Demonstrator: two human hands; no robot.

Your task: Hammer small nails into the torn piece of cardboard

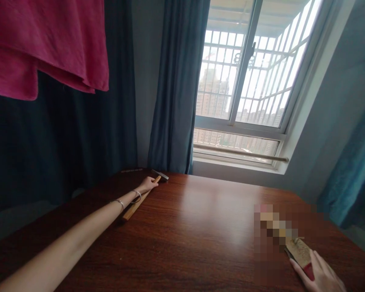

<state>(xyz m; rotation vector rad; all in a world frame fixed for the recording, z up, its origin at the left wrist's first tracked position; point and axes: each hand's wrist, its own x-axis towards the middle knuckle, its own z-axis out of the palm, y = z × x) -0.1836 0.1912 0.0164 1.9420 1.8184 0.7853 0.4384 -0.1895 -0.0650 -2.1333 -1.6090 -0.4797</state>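
Note:
My left hand (148, 185) reaches far across the dark wooden table (200, 227) and rests on a hammer (146, 196) near its metal head. The hammer's light wooden handle lies under my wrist and points back toward me. The fingers curl over the handle close to the head (160, 175). Two thin bracelets sit on that wrist. My right hand (319, 275) is at the near right corner, with its fingers closed on the red end of a flat brownish object (299, 251). Part of that object is blurred out.
A window with a white frame and outer bars (249, 81) lies straight ahead, with a rail (240, 153) along its sill. Blue curtains (178, 85) hang to its left and another at the far right. A red cloth (45, 44) hangs at the upper left.

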